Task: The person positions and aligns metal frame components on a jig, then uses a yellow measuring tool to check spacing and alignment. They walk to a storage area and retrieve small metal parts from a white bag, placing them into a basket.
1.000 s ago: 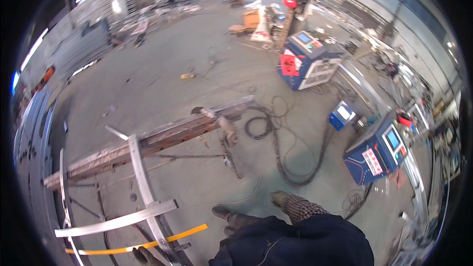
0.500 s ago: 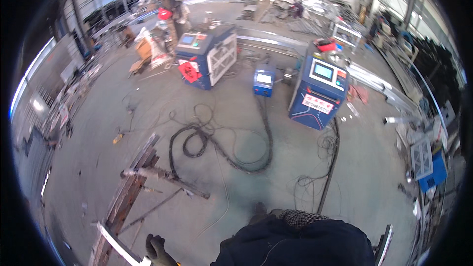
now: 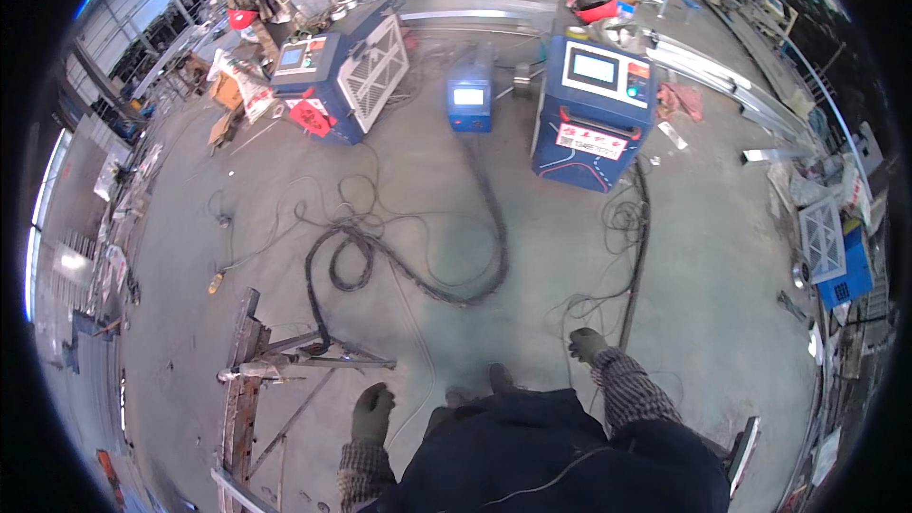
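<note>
My left hand (image 3: 373,413), in a dark grey-green glove, hangs loosely open beside my body with nothing in it. The nearest thing to it is a rusty steel work stand (image 3: 245,389) on the left, with a thin bar (image 3: 356,362) reaching toward the hand; they do not touch. My right hand (image 3: 587,345), gloved alike, is held forward over the floor. Its fingers are loosely bent and apart, and I see nothing in them. A black cable (image 3: 629,313) runs on the floor just past it. Both sleeves have a checked cuff.
A thick black hose (image 3: 499,228) lies looped ahead among thin wires. Beyond stand a blue machine cabinet (image 3: 594,114) with a screen, a small blue unit (image 3: 469,100) and another blue cabinet (image 3: 332,76). Metal profiles (image 3: 712,76) lie far right. A white bar end (image 3: 744,451) stands close at right.
My view has turned and moved forward, so the cabinets sit higher in it. My right hand has come into view. My left hand has shifted away from the stand's white bar.
</note>
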The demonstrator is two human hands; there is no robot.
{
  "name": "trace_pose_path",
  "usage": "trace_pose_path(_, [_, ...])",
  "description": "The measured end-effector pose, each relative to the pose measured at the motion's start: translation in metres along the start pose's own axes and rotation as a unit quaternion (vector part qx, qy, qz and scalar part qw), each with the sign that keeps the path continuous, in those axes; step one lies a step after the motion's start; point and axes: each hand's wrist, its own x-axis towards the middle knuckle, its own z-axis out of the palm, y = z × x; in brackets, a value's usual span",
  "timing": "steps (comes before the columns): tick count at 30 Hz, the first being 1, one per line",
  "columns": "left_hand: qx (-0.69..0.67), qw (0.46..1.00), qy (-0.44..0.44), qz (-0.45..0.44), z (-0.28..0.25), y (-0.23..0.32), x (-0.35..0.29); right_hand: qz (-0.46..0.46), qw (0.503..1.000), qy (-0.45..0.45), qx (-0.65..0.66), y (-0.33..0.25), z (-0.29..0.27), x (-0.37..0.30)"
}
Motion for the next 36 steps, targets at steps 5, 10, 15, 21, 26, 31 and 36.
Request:
trace_pose_path(5, [0.133, 0.975, -0.144, -0.106, 0.026, -0.042, 0.094, 0.029, 0.986, 0.080, 0.141, 0.046, -0.042, -0.036])
trace_pose_path(10, [0.269, 0.912, -0.191, -0.242, 0.037, -0.089, 0.188, 0.187, 0.951, 0.140, 0.203, 0.149, -0.037, -0.091])
trace_pose_path(15, [0.332, 0.824, -0.319, -0.331, 0.072, -0.097, 0.300, 0.247, 0.957, 0.126, 0.085, 0.229, 0.024, -0.153])
trace_pose_path(21, [0.391, 0.843, -0.295, -0.220, 0.196, -0.001, 0.372, 0.202, 0.845, 0.221, 0.444, 0.206, 0.106, -0.159])
trace_pose_path(26, [0.431, 0.826, -0.343, -0.120, 0.358, 0.084, 0.379, 0.103, 0.957, 0.183, 0.200, 0.214, 0.141, -0.137])
trace_pose_path(31, [0.450, 0.811, -0.368, -0.066, 0.501, 0.085, 0.364, 0.248, 0.877, 0.193, 0.364, 0.227, 0.105, -0.099])
trace_pose_path(36, [0.575, 0.664, -0.476, -0.042, 0.630, 0.055, 0.282, 0.195, 0.869, 0.295, 0.347, 0.248, -0.034, -0.109])
